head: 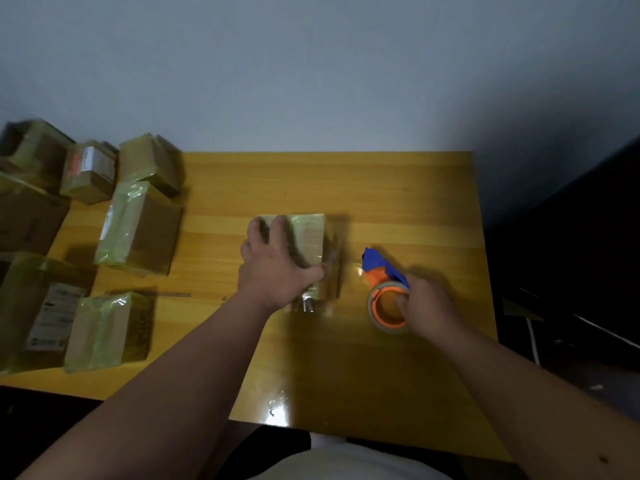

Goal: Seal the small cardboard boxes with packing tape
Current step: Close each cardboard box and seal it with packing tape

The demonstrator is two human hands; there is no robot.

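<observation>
A small cardboard box [311, 242] wrapped in yellowish clear tape stands in the middle of the wooden table [398, 195]. My left hand [277, 268] grips it from above, fingers over its far edge and thumb at its near right side. To the right lies a tape dispenser [386, 296] with an orange core, a roll of clear tape and a blue cutter end pointing away. My right hand [427, 306] holds the dispenser at its right side, fingers curled into the roll. The box is blurred.
Several taped cardboard boxes [138, 230] crowd the table's left side, some bearing printed labels [52, 317]. A grey wall [311, 81] stands behind the table. Dark furniture [571, 254] is to the right. Bare tabletop lies at the back right and near the front edge.
</observation>
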